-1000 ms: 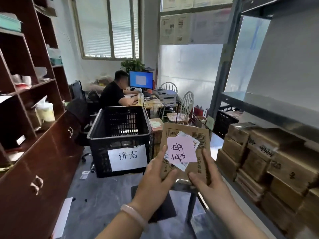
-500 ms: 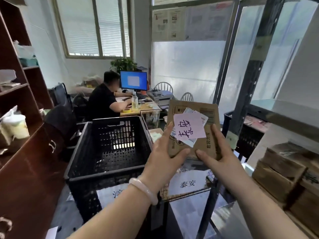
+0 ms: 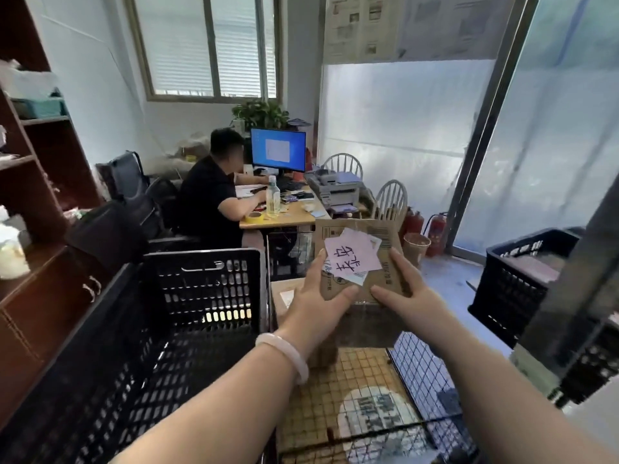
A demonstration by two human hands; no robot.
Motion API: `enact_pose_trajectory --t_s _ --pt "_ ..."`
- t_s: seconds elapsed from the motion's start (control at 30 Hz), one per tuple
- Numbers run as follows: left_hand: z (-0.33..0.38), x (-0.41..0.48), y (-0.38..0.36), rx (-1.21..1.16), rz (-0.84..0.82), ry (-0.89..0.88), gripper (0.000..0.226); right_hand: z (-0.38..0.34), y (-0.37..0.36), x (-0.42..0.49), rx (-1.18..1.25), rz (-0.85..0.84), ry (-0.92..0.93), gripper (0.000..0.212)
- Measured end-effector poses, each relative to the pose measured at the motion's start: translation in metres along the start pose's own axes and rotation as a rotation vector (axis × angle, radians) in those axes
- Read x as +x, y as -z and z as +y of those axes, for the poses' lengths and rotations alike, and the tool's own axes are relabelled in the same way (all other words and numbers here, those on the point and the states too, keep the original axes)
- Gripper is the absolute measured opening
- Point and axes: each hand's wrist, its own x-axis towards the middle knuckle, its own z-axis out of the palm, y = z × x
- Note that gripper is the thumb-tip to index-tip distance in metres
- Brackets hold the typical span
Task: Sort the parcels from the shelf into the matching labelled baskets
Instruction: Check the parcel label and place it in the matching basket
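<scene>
One view only: wide-angle head camera, standing height, facing forward and tilted down along both forearms. Nearest: left hand [image 3: 318, 306], right hand [image 3: 403, 298], cardboard parcel [image 3: 382, 281], centre frame. Black crate [image 3: 201, 254] lower left and wire basket [image 3: 418, 370] bottom centre, close beneath lens. Desk [image 3: 288, 218] and monitor [image 3: 278, 149] mid-distance ahead; window [image 3: 207, 45] on far wall. Straight lines bow at edges.

Blinded window [image 3: 207, 45], dark wooden shelving [image 3: 43, 195], cluttered desk [image 3: 291, 217], frosted partition [image 3: 395, 128], grey floor [image 3: 449, 274]
</scene>
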Motion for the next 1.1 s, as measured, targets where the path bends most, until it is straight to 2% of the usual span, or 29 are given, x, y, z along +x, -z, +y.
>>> enact_pose_trajectory --t_s 0.27,0.53,0.8,0.9,1.0,1.1 --pt "-0.027 0.12 -0.059 -0.099 -0.059 0.19 0.076 0.074 0.016 0.117 -0.139 0.065 -0.076 0.069" --pt "-0.078 0.178 -0.093 -0.047 -0.103 0.301 0.082 0.142 -0.001 0.172 -0.17 0.091 -0.16 0.061" --pt "-0.132 0.209 -0.094 0.307 -0.085 0.324 0.078 0.186 -0.031 0.209 -0.219 0.05 -0.212 0.048" --pt "-0.148 0.216 -0.092 0.526 -0.111 0.317 0.075 0.201 -0.04 0.219 -0.215 -0.012 -0.239 0.057" --pt "-0.161 0.222 -0.094 0.686 -0.164 0.29 0.071 0.214 -0.043 0.223 -0.316 -0.135 -0.296 0.075" --pt "-0.171 0.226 -0.098 0.776 -0.185 0.285 0.073 0.222 -0.045 0.226 -0.456 -0.235 -0.364 0.083"
